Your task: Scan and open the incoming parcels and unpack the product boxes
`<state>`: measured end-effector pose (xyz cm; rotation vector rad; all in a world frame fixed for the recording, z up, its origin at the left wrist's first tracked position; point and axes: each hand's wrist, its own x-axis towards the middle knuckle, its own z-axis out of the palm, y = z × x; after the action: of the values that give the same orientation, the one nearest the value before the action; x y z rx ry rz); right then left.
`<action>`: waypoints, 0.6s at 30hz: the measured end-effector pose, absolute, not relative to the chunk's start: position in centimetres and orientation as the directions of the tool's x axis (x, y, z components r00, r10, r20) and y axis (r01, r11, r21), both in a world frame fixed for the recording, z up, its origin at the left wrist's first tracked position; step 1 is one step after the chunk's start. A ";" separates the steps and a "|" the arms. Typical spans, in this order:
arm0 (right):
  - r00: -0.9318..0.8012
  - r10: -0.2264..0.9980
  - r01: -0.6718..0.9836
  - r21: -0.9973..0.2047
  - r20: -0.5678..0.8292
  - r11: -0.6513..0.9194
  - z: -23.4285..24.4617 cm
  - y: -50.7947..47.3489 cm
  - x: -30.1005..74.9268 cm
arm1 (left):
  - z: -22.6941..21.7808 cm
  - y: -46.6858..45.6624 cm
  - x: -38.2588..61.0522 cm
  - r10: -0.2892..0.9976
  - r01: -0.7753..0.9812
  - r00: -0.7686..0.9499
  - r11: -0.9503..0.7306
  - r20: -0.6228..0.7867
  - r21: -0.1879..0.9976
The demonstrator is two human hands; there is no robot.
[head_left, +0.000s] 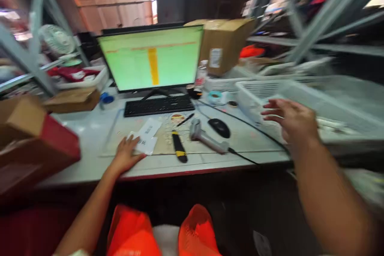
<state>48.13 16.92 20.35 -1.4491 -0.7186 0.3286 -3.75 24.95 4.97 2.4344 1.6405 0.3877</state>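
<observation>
The left hand (127,154) lies palm down at the near edge of the bench (90,162), open, with its fingers spread. Its fingertips touch the nearer of two white paper slips (147,145), which lie just ahead and to the right of it (printed, though too blurred to read); it grips nothing that I can see.

To the right of that hand lies a black and yellow utility knife (179,147), and beyond the knife, between the two hands, a grey handheld scanner (207,138). A thin black pen (186,120) lies just past the knife.

The right hand (295,122) is raised, fingers apart and loosely curled, with no object visible in it. It is in front of a white plastic basket (336,108); whether it touches it, I cannot tell. Left of this hand sits a black mouse (219,128), right beside the scanner.

Ahead of the left hand is the keyboard (159,106), with a lit monitor (129,60) behind it. An open cardboard box (24,136) stands to that hand's left.
</observation>
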 end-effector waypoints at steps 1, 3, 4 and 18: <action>0.640 0.695 0.293 -0.941 0.326 0.171 19.5 17.0 45.8 | 5.2 24.8 -3.5 0.932 0.891 0.354 -0.362 0.081 0.273; 0.387 0.826 0.425 -0.875 0.409 0.233 17.9 16.9 41.1 | 5.7 24.5 -3.1 0.934 0.898 0.349 -0.355 0.071 0.259; 0.245 0.873 0.484 -0.833 0.422 0.267 17.2 16.9 38.7 | 6.0 24.4 -3.0 0.934 0.900 0.347 -0.356 0.083 0.252; -0.234 0.968 0.890 -0.423 -0.095 0.173 13.2 29.8 15.3 | 8.4 26.4 0.6 0.934 0.935 0.328 -0.342 0.141 0.090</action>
<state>15.30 29.84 13.24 -1.8089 -2.2481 0.5899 0.55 26.37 8.39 2.5657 1.8067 0.2646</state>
